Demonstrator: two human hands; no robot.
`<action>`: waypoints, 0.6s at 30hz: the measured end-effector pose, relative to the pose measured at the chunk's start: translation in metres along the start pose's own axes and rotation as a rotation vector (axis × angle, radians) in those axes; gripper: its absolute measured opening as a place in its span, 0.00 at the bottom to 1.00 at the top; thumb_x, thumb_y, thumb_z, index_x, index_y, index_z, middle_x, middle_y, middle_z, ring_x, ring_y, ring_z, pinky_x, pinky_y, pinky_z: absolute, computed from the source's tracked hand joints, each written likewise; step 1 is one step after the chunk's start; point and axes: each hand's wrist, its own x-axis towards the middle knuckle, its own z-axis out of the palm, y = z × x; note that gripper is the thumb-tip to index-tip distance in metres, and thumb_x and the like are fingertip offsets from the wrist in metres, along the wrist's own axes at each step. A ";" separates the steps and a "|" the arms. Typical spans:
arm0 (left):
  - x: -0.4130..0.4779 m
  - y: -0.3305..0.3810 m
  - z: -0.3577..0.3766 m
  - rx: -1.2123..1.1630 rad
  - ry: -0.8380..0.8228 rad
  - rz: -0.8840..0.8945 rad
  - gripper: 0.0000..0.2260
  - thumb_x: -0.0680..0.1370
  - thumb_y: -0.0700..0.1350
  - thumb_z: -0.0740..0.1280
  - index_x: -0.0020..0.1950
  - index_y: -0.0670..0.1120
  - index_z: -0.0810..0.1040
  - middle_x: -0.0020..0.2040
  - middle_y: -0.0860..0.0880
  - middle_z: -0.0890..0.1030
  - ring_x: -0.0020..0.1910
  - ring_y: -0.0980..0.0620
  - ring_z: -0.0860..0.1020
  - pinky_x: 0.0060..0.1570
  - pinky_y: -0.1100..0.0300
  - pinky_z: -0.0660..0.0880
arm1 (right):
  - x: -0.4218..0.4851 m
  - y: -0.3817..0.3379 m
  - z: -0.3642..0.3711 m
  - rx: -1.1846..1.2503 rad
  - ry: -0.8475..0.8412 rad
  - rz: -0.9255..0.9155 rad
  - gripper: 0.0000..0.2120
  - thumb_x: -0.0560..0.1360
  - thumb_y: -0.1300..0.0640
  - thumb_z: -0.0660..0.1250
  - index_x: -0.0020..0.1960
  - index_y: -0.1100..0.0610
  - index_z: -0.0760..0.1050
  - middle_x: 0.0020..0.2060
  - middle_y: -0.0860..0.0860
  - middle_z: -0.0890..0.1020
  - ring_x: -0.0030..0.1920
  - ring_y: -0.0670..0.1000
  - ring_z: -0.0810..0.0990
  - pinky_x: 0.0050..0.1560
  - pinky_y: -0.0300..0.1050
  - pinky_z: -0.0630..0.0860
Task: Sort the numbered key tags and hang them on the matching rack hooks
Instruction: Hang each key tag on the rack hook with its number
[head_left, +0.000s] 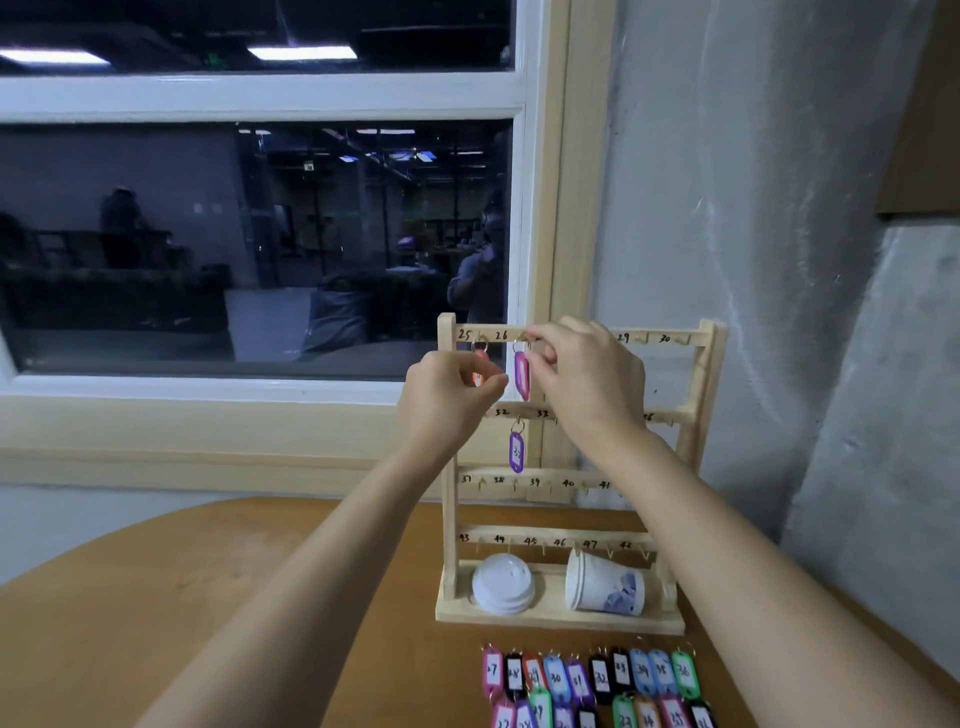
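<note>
**Seating a tag on the top rail of the rack**

Head view: both hands are raised to the top rail of the wooden rack (707, 374), which stands on the tabletop (260, 571) in front of a window; the right hand (587, 379) has its fingers (543, 347) narrowed into a pinch at the ring of the purple tag (521, 375), which hangs just below the rail beside the mark 26; the left hand (447, 389) is curled with its fingertips just beside that tag's left edge, but whether they touch it, or hold anything, I cannot tell; a red tag (479, 366) hangs under 25, largely hidden behind the left hand; another purple tag (516, 451) hangs from the second rail, under 32; on the rack's base sit a white lid (503, 582) and a paper cup (605, 587); in front of the base, the loose tags (592, 680) lie in two rows.

The step in hand looks like slipping the ring over the hook; to do it well, hold the ring open-side to the hook tip, steady the tag body so it does not swing, check the number against the mark, and let go only once the ring sits fully in the hook's bend; a careless brush could knock the red tag beside it.
</note>
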 end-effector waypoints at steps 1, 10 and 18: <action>-0.007 -0.005 -0.001 0.001 -0.034 0.003 0.03 0.74 0.47 0.71 0.41 0.50 0.82 0.27 0.54 0.73 0.27 0.57 0.70 0.30 0.61 0.68 | -0.010 0.000 -0.001 0.034 -0.006 0.003 0.11 0.76 0.54 0.66 0.58 0.50 0.79 0.46 0.46 0.81 0.50 0.49 0.77 0.39 0.39 0.67; -0.108 -0.104 0.029 0.109 -0.431 -0.232 0.03 0.73 0.45 0.71 0.44 0.47 0.84 0.31 0.53 0.80 0.28 0.56 0.77 0.34 0.58 0.76 | -0.156 0.009 0.039 0.107 -0.606 0.130 0.08 0.76 0.50 0.65 0.55 0.46 0.79 0.49 0.42 0.80 0.51 0.45 0.76 0.43 0.42 0.72; -0.156 -0.156 0.070 0.240 -0.540 -0.355 0.10 0.72 0.46 0.71 0.52 0.47 0.82 0.45 0.50 0.82 0.45 0.52 0.78 0.45 0.61 0.73 | -0.209 0.015 0.065 0.129 -0.891 0.198 0.08 0.75 0.47 0.68 0.52 0.45 0.80 0.46 0.43 0.82 0.44 0.43 0.76 0.40 0.37 0.72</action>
